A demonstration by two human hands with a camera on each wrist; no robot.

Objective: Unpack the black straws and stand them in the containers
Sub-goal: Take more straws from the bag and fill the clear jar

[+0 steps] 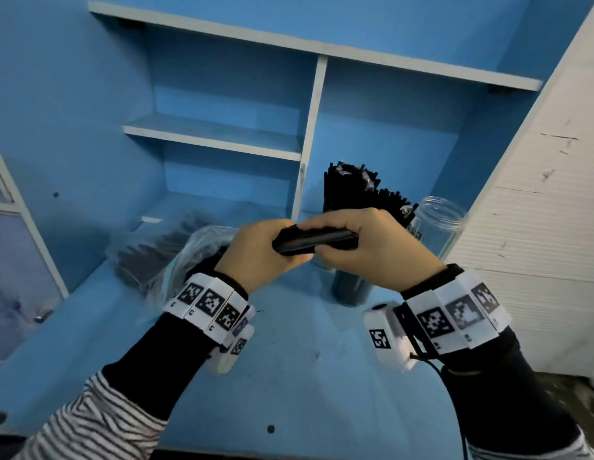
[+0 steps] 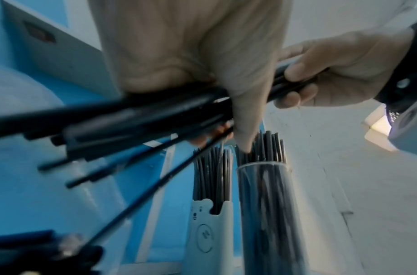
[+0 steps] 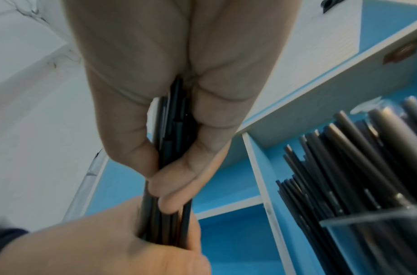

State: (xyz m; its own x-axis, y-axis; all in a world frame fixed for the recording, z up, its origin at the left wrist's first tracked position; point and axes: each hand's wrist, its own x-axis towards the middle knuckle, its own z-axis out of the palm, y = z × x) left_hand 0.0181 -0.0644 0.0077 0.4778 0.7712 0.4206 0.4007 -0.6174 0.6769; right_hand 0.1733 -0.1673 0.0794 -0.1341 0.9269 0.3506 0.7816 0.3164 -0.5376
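Both hands hold one bundle of black straws (image 1: 314, 242) level above the blue desk (image 1: 289, 376). My left hand (image 1: 265, 252) grips its left end and my right hand (image 1: 358, 247) grips its right end. In the left wrist view the bundle (image 2: 132, 121) fans out loosely past my left hand (image 2: 191, 65). In the right wrist view my right hand (image 3: 169, 104) wraps the straws (image 3: 174, 130). Below the hands stands a clear tube (image 2: 268, 214) packed with straws, beside a white bear holder (image 2: 212, 232) that also holds straws. An empty clear jar (image 1: 438, 224) stands at the right.
A crumpled clear plastic bag (image 1: 156, 257) with more black straws lies on the desk at the left. Blue shelves (image 1: 222, 134) rise behind, with a white divider (image 1: 309, 134). A white wall panel (image 1: 538, 210) closes off the right side.
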